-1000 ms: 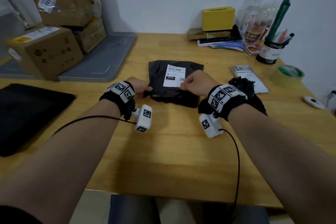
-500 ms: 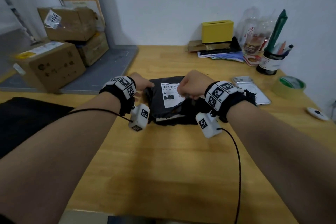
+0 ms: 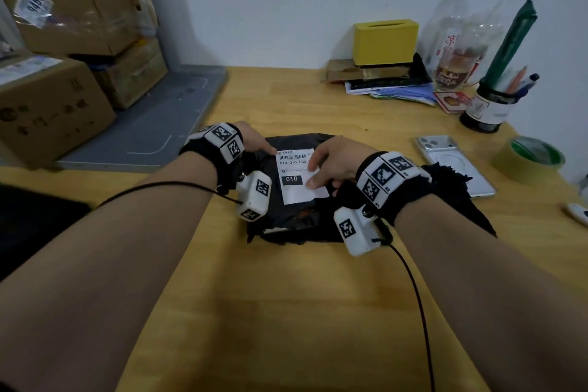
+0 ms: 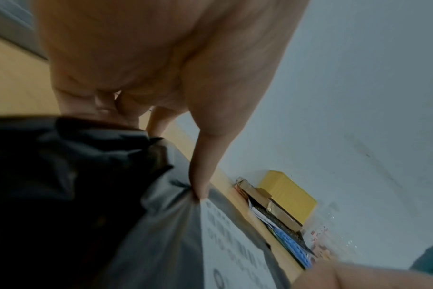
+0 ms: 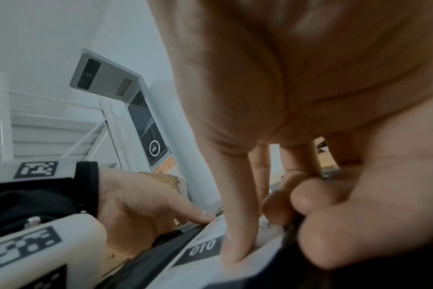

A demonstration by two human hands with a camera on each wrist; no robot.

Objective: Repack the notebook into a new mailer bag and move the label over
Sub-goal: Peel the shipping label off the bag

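Observation:
A black mailer bag [image 3: 299,219] lies mid-table on the wooden desk [image 3: 286,296], its near end ragged. On top is a white label [image 3: 294,165] printed "010". My left hand [image 3: 269,149] presses a straight finger [image 4: 200,181] onto the bag [image 4: 161,234] at the label's [image 4: 235,244] top-left corner. My right hand [image 3: 313,170] pinches the label's right edge, its thumb [image 5: 237,240] lying on the label [image 5: 205,248] beside the "010". The label's lower right corner looks lifted. The notebook is hidden inside the bag.
A flat black sheet [image 3: 31,226] lies at the left edge. A frayed black scrap [image 3: 451,181], a phone [image 3: 451,162] and a tape roll [image 3: 529,159] sit right of the bag. Cardboard boxes [image 3: 47,105] stand back left, a yellow box [image 3: 385,41] and a pen cup [image 3: 488,108] back right.
Both hands left the bag's near edge and moved up to the label. My left finger now sits at its top-left corner, my right thumb on its right side. The bag shifted nearer.

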